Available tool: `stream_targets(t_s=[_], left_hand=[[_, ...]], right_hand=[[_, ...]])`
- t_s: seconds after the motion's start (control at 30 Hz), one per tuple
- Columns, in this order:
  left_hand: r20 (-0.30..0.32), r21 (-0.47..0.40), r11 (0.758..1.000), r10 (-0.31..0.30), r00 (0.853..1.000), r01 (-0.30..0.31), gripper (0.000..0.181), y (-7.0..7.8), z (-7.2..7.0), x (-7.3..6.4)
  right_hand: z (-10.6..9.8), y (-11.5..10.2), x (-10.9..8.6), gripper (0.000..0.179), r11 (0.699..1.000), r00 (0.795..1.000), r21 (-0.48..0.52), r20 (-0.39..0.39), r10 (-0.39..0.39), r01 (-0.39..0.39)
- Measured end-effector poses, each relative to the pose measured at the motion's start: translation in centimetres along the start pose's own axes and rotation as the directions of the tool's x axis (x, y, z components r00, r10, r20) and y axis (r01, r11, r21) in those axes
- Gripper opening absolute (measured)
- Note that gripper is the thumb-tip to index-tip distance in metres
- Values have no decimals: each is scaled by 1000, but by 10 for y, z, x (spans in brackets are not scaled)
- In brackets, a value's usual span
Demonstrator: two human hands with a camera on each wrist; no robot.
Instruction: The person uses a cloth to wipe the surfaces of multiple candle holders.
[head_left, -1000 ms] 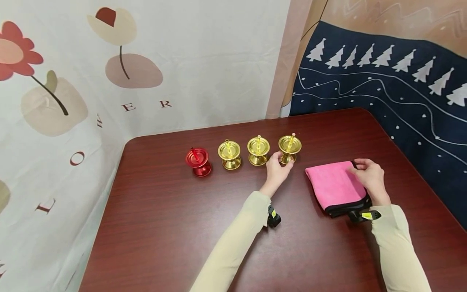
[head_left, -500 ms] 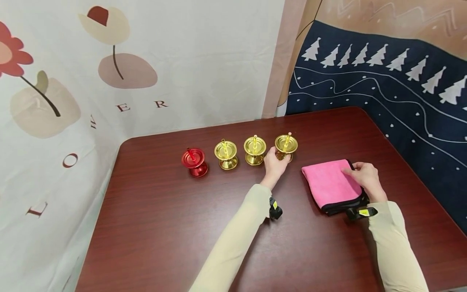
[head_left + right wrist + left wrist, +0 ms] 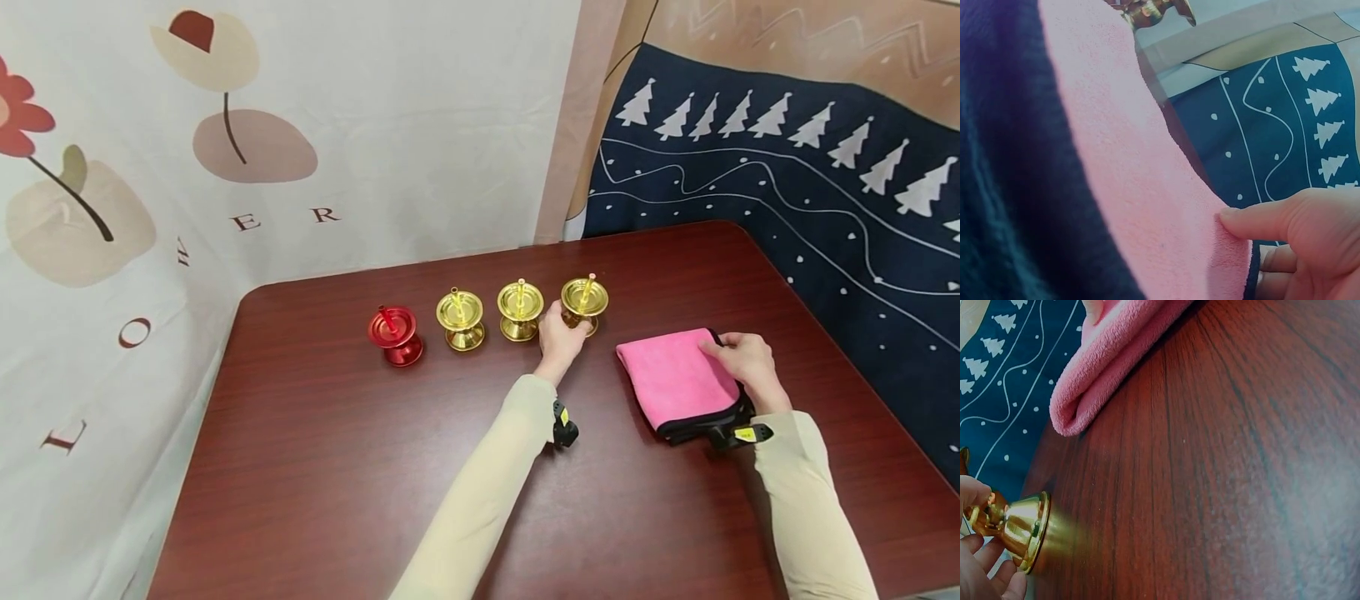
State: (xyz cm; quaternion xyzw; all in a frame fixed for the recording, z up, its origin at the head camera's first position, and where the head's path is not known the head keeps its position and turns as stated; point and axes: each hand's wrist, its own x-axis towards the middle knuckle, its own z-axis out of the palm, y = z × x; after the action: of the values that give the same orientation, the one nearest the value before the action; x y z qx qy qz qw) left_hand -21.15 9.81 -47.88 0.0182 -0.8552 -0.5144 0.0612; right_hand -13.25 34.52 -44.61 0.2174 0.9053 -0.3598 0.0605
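My left hand [image 3: 561,337] grips the stem of the rightmost gold candle holder [image 3: 585,297], fingers curled below its dish. In the left wrist view the flared gold base of this candle holder [image 3: 1021,528] shows close to the table, fingers around its stem. A folded pink cloth [image 3: 675,375] with black edging lies to the right of it. My right hand [image 3: 746,365] pinches the cloth's far right edge, thumb on the pink top and fingers beneath, as the right wrist view shows at the cloth's corner [image 3: 1232,240].
Left of the held one stand two more gold candle holders, a near one [image 3: 521,308] and a farther one [image 3: 461,318]. A red candle holder [image 3: 395,335] ends the row. The dark red wooden table [image 3: 360,483] meets a printed curtain [image 3: 420,125] behind.
My left fingers have closed around the gold candle holder's stem. My right hand has settled its pinch on the cloth edge. The whole view has shifted slightly.
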Motion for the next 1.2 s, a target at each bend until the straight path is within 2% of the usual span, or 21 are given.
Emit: stream_targets(t_s=[0.23, 0.57, 0.9, 1.2], left_hand=[[9, 75, 996, 42, 999, -43, 37, -3, 2, 4], [17, 163, 982, 96, 995, -97, 35, -6, 6, 9], [21, 150, 977, 147, 989, -149, 34, -10, 6, 10], [40, 116, 975, 188, 981, -191, 30, -11, -1, 6]], right_hand=[[2, 3, 6, 47, 996, 1000, 87, 23, 15, -17], [3, 1, 10, 55, 990, 999, 136, 33, 29, -33], [4, 1, 10, 61, 982, 994, 172, 86, 66, -80], [0, -2, 3, 60, 977, 996, 203, 75, 46, -61]])
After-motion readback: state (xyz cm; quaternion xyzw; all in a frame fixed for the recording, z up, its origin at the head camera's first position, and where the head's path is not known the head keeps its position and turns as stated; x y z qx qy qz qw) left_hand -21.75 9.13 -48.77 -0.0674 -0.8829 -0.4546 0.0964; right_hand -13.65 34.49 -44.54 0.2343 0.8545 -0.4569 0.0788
